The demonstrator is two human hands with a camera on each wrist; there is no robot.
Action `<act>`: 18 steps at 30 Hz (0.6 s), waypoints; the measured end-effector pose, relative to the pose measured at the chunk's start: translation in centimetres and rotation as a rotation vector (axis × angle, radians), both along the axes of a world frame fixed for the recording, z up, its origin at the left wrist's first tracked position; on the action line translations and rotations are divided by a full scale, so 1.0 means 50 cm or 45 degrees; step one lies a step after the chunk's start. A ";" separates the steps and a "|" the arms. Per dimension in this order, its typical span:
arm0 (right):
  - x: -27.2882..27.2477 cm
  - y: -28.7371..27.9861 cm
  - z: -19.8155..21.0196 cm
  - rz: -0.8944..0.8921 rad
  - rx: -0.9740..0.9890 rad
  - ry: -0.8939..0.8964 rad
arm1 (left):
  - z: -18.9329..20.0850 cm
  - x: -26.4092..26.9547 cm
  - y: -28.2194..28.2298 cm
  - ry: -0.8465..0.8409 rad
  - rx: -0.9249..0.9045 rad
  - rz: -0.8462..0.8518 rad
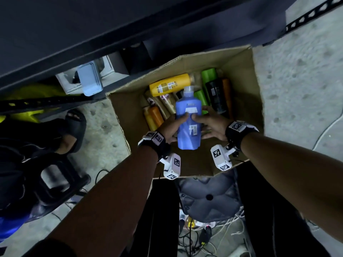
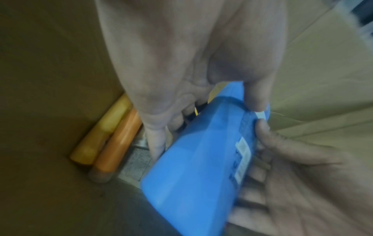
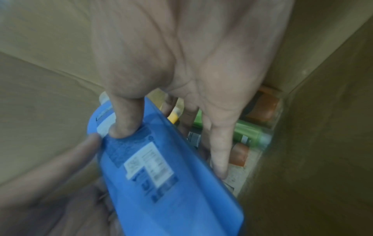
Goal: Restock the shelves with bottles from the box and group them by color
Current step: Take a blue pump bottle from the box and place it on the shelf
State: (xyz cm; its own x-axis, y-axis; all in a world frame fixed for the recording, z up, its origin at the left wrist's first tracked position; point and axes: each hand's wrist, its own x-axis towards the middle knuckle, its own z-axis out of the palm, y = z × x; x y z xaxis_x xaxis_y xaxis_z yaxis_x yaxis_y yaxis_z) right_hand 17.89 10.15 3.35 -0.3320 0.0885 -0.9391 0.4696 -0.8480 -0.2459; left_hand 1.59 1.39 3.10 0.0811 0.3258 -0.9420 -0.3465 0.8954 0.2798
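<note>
Both hands are gripping the blue bottle (image 1: 188, 119) over the box (image 1: 239, 64): left hand (image 1: 171, 127) and right hand (image 1: 211, 127) are each wrapping it from their own side, thumbs on the label face, fingers underneath. The bottle is sitting above the pile, cap end pointing away from the person, base toward them.

Risks as I'm reading it:
- Grip is sitting mid-body on smooth plastic; the wrist views are blurring, so the hands are probably moving fast. It may be slipping base-first back into the box.
- A drop would be knocking the yellow bottle (image 1: 169, 84), green bottles (image 1: 208, 75) and black bottle (image 1: 216, 95) lying loose below.
- The shelf (image 1: 78, 28) edge is hanging close over the box's far side; lifting straight up could be clipping the cap on it.
- I can't tell whether the cap is tight, so leaking is possible.
</note>
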 end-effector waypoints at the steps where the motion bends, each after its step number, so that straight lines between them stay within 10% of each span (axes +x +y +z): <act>1: 0.003 -0.004 0.015 0.009 -0.017 0.033 | 0.017 -0.002 -0.001 0.014 -0.003 -0.029; 18: 0.061 -0.048 0.364 0.045 0.115 0.037 | 0.331 0.076 -0.057 0.210 0.060 -0.071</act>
State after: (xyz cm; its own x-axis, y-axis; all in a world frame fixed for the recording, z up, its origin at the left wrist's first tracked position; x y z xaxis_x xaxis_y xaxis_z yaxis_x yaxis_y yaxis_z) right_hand 20.92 7.75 21.55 -0.3632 0.1603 -0.9178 0.4904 -0.8047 -0.3346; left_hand 5.40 -1.44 19.64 -0.0542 0.3693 -0.9277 -0.2427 0.8964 0.3710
